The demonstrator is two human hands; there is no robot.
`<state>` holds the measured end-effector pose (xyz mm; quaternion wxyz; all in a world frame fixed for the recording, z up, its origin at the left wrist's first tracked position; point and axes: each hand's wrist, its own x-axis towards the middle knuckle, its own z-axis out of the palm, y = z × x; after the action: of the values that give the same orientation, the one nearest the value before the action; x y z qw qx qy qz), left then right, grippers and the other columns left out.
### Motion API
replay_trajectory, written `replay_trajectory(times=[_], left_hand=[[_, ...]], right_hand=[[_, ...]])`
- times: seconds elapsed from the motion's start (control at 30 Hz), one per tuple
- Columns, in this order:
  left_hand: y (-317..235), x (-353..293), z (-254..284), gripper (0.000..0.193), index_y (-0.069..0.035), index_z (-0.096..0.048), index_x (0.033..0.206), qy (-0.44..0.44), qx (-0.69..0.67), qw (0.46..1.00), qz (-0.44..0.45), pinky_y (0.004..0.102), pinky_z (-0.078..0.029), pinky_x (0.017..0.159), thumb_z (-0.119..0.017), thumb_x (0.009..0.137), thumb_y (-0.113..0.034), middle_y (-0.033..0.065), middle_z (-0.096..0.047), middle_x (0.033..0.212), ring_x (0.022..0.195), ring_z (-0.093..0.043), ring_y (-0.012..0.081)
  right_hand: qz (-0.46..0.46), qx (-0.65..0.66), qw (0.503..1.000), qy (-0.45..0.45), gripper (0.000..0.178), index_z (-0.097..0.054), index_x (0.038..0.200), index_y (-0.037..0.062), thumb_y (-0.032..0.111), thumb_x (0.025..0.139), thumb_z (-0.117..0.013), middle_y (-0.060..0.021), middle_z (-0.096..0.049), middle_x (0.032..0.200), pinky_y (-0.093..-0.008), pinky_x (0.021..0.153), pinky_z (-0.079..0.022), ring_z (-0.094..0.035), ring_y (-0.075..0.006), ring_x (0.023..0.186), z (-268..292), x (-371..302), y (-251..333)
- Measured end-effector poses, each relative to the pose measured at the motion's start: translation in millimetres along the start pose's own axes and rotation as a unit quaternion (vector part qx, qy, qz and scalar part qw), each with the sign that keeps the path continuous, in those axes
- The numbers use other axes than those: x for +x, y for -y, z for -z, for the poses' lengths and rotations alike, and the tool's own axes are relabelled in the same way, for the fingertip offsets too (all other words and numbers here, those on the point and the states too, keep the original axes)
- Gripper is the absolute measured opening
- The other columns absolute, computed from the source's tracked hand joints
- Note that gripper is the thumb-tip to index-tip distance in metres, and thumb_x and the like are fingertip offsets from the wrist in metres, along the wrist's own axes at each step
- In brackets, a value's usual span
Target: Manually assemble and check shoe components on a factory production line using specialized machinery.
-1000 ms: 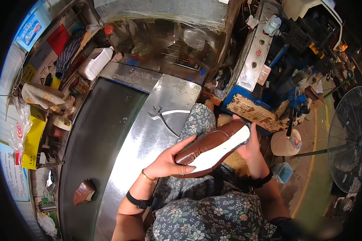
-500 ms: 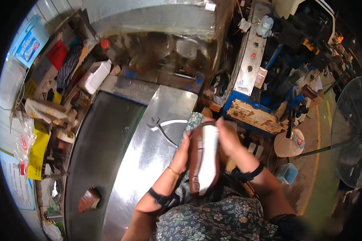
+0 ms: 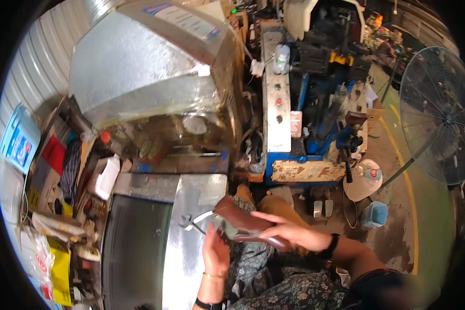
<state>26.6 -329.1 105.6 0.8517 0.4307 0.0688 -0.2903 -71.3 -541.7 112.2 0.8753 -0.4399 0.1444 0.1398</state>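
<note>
My right hand (image 3: 289,231) is wrapped round one end of a brown leather shoe upper (image 3: 243,216), with its fingers stretched along the leather. The upper lies on its side above my lap, its pale grey-green inner part showing towards the left. My left hand (image 3: 215,253) is at that left end, its fingers bent against the lower edge; the fingertips are partly hidden. Just left of the upper, a pair of metal pincers (image 3: 188,222) lies on the shiny steel tabletop (image 3: 178,258), its handles partly covered by my left hand.
Left of the steel top runs a dark conveyor belt (image 3: 134,248), under a metal hood (image 3: 139,62). Shelves hold a white jug (image 3: 104,177) and a light-blue tub (image 3: 19,139). To the right are a blue machine (image 3: 307,170), a stool (image 3: 364,181), a blue bucket (image 3: 374,214) and a large fan (image 3: 439,113).
The shoe upper has turned from upright, white underside showing, to lying sideways. My left hand has slid down to its left end. My view has shifted, bringing more of the hood in.
</note>
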Motion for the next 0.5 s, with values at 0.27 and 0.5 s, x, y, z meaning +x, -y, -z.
replay_trajectory(times=[0.27, 0.5], left_hand=[[46.4, -14.5, 41.2, 0.038, -0.005, -0.065, 0.115, 0.260, 0.654, 0.665, -0.251, 0.0412, -0.047, 0.095, -0.071, 0.080, -0.020, 0.0163, -0.065, 0.115, 0.107, -0.061, 0.0351], [60.0, -9.8, 33.0, 0.025, -0.003, -0.067, 0.107, 0.228, 0.687, 0.577, -0.378, 0.0394, -0.051, 0.082, -0.058, 0.089, -0.017, 0.0136, -0.066, 0.107, 0.097, -0.061, 0.0345]], right_hand=[[0.392, -0.484, 0.695, -0.359, 0.070, -0.055, 0.134, 0.0066, 0.008, 0.068, -0.081, -0.0093, -0.056, 0.112, -0.0337, 0.096, -0.043, -0.057, -0.0233, 0.107, 128.1, -110.7, 205.3], [0.284, -0.524, 0.580, -0.556, 0.074, -0.058, 0.133, 0.0231, 0.024, 0.063, -0.081, -0.0210, -0.048, 0.137, -0.0379, 0.096, -0.046, -0.057, -0.0350, 0.116, 187.3, -111.0, 330.6]])
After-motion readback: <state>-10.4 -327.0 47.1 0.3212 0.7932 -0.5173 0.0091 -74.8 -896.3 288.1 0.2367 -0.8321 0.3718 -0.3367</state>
